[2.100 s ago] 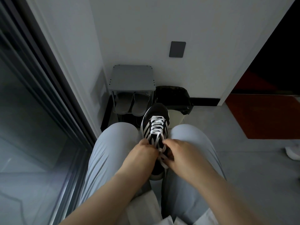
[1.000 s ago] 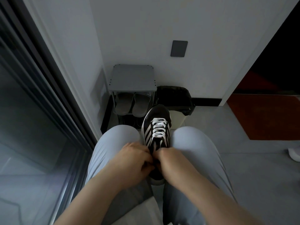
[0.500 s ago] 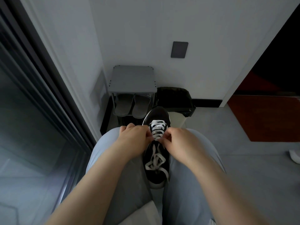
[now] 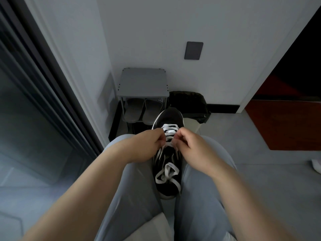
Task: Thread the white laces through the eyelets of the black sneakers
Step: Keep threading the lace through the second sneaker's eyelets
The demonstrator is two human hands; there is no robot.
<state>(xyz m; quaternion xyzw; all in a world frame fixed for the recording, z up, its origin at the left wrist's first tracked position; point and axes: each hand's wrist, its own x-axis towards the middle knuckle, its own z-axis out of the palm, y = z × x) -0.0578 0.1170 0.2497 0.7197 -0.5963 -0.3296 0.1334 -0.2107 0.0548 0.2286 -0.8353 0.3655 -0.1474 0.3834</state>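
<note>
A black sneaker (image 4: pixel 169 118) with white side stripes lies wedged between my two thighs, toe pointing away from me. White laces (image 4: pixel 169 130) cross its front eyelets, and loose lace ends (image 4: pixel 166 173) lie in loops over the open heel end. My left hand (image 4: pixel 147 146) pinches the lace on the left side of the lacing, fingers curled. My right hand (image 4: pixel 189 146) pinches the lace on the right side, opposite it. Both hands hide the middle eyelets.
A small grey shoe rack (image 4: pixel 144 83) with a pair of grey slippers (image 4: pixel 142 110) stands against the wall ahead. A bin with a black bag (image 4: pixel 188 103) stands beside it. A dark sliding door frame runs along the left. Something white (image 4: pixel 316 166) lies on the floor at right.
Both hands moved from the sneaker's heel end forward to the middle of the lacing and now pinch the lace there. The loose lace ends are uncovered at the near end.
</note>
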